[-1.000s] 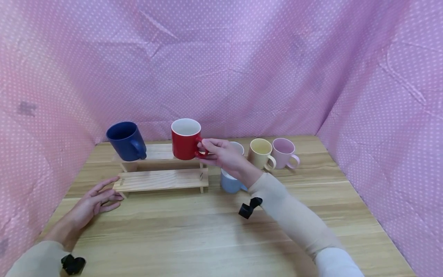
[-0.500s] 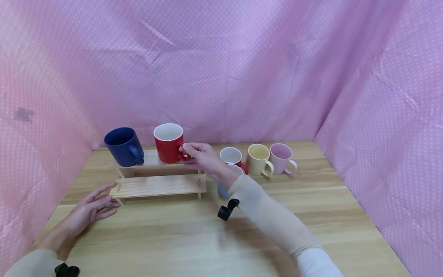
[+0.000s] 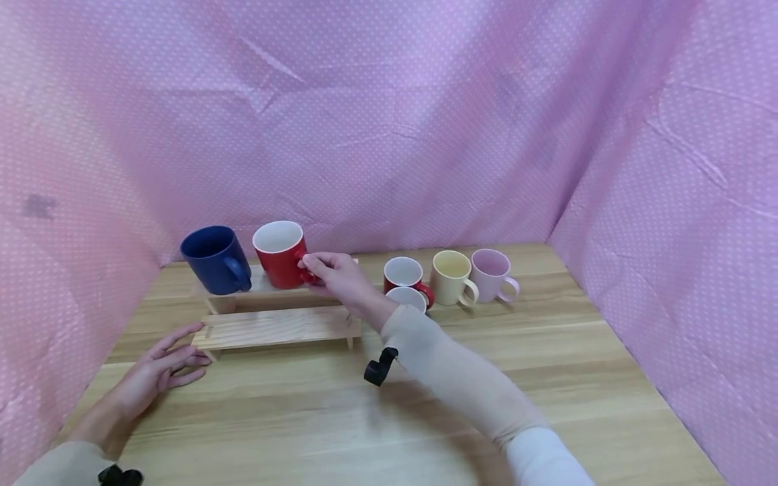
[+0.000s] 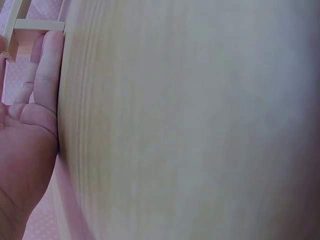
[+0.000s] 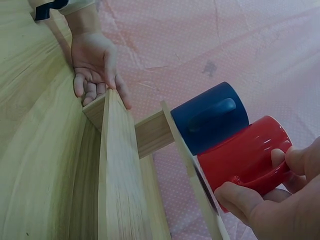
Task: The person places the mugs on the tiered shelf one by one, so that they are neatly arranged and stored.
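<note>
My right hand (image 3: 342,278) pinches the handle of a red mug (image 3: 281,261) with a white inside. Upright, the mug stands at the upper shelf of a two-step wooden rack (image 3: 279,327), its base right at the board in the right wrist view. Just left of it on that shelf is a dark blue mug (image 3: 213,262), handle turned right. My left hand (image 3: 152,378) touches the left end of the lower step, fingers extended against the side. In the left wrist view, straight fingers (image 4: 47,75) reach the rack's leg (image 4: 40,25).
Right of the rack on the wooden table (image 3: 292,418) stand another red mug (image 3: 404,271), a yellow mug (image 3: 451,278) and a pink mug (image 3: 491,275). A further mug (image 3: 408,297) is mostly hidden behind my right forearm. Pink dotted cloth (image 3: 377,121) surrounds the table.
My right hand has carried the red mug left and down, close beside the blue mug. The left hand stays at the rack's left end. The view has shifted slightly.
</note>
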`<state>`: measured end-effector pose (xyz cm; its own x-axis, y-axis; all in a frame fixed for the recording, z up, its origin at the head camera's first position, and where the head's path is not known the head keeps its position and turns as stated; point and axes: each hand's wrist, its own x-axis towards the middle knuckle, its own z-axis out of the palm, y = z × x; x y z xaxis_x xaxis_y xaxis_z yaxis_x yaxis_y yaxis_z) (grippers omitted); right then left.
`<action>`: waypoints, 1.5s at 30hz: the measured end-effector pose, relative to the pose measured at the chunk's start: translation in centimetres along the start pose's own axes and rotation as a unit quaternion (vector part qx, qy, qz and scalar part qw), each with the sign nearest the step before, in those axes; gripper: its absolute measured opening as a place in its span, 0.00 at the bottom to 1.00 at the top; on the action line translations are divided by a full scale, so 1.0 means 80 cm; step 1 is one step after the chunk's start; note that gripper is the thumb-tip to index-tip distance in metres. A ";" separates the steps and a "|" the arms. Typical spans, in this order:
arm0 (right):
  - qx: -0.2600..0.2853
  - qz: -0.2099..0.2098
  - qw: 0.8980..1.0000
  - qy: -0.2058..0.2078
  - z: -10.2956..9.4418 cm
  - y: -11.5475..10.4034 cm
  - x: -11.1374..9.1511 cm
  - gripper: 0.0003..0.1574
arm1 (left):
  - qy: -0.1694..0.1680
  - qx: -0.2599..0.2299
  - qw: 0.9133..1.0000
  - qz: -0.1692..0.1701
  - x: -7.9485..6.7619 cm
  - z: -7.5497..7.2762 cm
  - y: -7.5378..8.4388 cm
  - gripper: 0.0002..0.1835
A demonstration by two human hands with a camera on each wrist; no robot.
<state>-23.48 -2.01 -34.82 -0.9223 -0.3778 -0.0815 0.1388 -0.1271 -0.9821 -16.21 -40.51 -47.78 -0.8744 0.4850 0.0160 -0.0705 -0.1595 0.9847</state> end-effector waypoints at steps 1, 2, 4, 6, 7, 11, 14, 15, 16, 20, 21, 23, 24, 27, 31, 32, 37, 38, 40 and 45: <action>0.000 0.000 1.000 0.000 0.002 0.001 0.001 0.20 | 0.001 -0.002 1.000 0.000 -0.002 0.000 0.000 0.28; 0.000 0.001 1.000 0.000 0.004 0.002 0.002 0.20 | 0.002 -0.003 1.000 -0.001 -0.003 -0.001 0.000 0.28; 0.001 0.002 1.000 0.001 0.006 0.005 0.003 0.19 | 0.004 -0.004 1.000 -0.006 -0.004 0.000 0.000 0.28; -0.005 0.002 1.000 0.004 0.005 0.007 0.003 0.19 | 0.010 -0.002 1.000 -0.012 -0.002 0.001 -0.003 0.27; -0.008 0.002 1.000 0.005 0.003 0.008 0.003 0.19 | 0.011 0.000 1.000 -0.014 0.000 0.002 -0.004 0.27; -0.025 0.002 1.000 0.007 -0.004 0.009 0.000 0.19 | 0.017 0.004 1.000 -0.019 0.009 0.007 -0.008 0.27; -0.030 0.004 1.000 0.005 -0.004 0.010 0.000 0.18 | 0.019 0.010 1.000 -0.019 0.010 0.008 -0.009 0.27; -0.029 0.004 1.000 0.006 -0.003 0.011 0.000 0.18 | 0.021 0.012 1.000 -0.020 0.009 0.008 -0.009 0.27; -0.031 0.005 0.999 0.006 -0.002 0.012 0.000 0.18 | 0.022 0.013 0.999 -0.021 0.007 0.008 -0.009 0.27; -0.036 0.003 0.999 0.007 0.002 0.017 0.000 0.19 | 0.027 0.013 0.999 -0.022 0.001 0.007 -0.008 0.27; -0.038 0.004 0.999 0.006 0.002 0.018 -0.001 0.20 | 0.027 0.011 0.999 -0.022 -0.001 0.007 -0.008 0.27; -0.040 0.008 0.999 0.004 0.004 0.020 -0.001 0.21 | 0.025 0.005 0.999 -0.023 -0.004 0.005 -0.008 0.27; -0.043 0.010 0.999 0.003 0.005 0.021 -0.001 0.21 | 0.022 0.003 0.999 -0.024 -0.006 0.005 -0.008 0.27; -0.042 0.013 0.999 0.000 0.008 0.024 0.000 0.21 | 0.018 -0.002 1.000 -0.021 -0.011 0.004 -0.007 0.27; -0.045 0.003 0.999 -0.001 0.013 0.025 0.002 0.21 | 0.026 0.002 1.000 -0.011 -0.015 0.004 -0.004 0.28; -0.046 -0.001 0.999 0.001 0.015 0.025 0.002 0.21 | 0.028 0.003 1.000 -0.011 -0.015 0.003 -0.003 0.28; -0.061 -0.022 0.998 0.016 0.016 0.023 0.003 0.22 | 0.037 0.016 0.999 -0.012 -0.009 0.003 0.002 0.28; -0.062 -0.026 0.998 0.018 0.015 0.022 0.003 0.23 | 0.038 0.020 0.999 -0.011 -0.006 0.003 0.003 0.28; -0.063 -0.030 0.997 0.023 0.013 0.022 0.004 0.24 | 0.037 0.025 0.999 -0.011 -0.001 0.003 0.004 0.28; -0.071 -0.015 0.997 0.024 0.007 0.021 0.005 0.26 | 0.033 0.030 0.999 -0.018 0.004 0.002 0.005 0.28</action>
<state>-23.44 -2.89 -36.43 -0.9422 -0.3303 -0.0569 0.0620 -0.0048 -0.9981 -16.40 -40.27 -47.39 -0.9019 0.4310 -0.0284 -0.0745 -0.0904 0.9931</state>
